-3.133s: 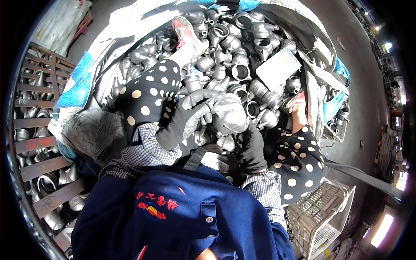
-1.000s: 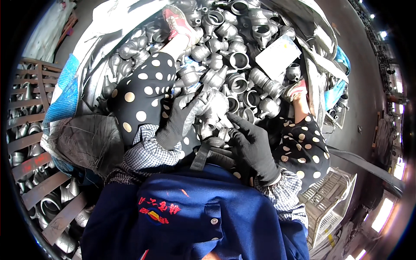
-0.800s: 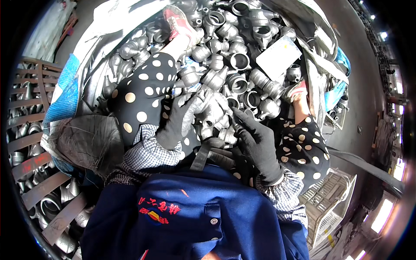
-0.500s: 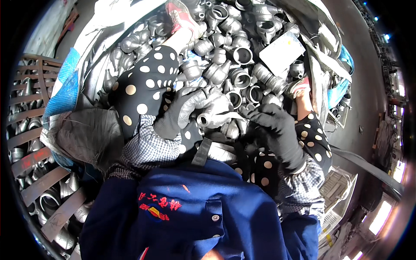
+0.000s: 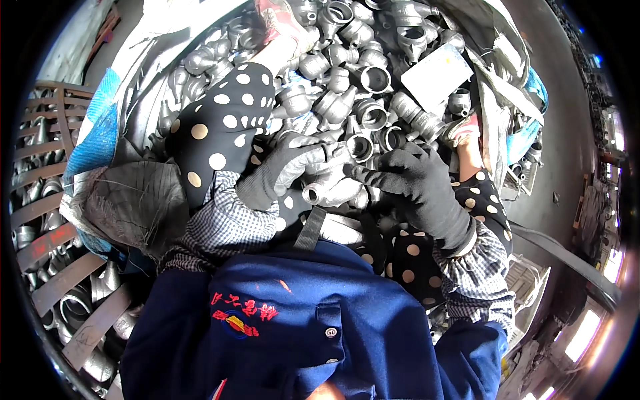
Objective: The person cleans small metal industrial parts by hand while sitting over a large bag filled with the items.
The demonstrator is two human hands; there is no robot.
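Dark gloves cover both hands. My left hand is closed around a grey metal casting, a bulbous hollow piece with a round spout opening toward me. It is held above my lap, between my knees. Beside its right side is my right hand, fingers bent and drawn together, the fingertips close to or touching the casting. What those fingers grip, if anything, is hidden beneath the glove. Just beyond the hands lies a heap of similar castings, several with round open mouths.
A white rectangular board rests on the heap at right. The pile sits in a large woven sack with blue edges. A rusty metal crate with more castings stands at left. A pale plastic basket is at lower right.
My right hand has moved left and slightly up, bringing its fingertips to the casting. The casting has turned a little in my left hand, which stays nearly in place.
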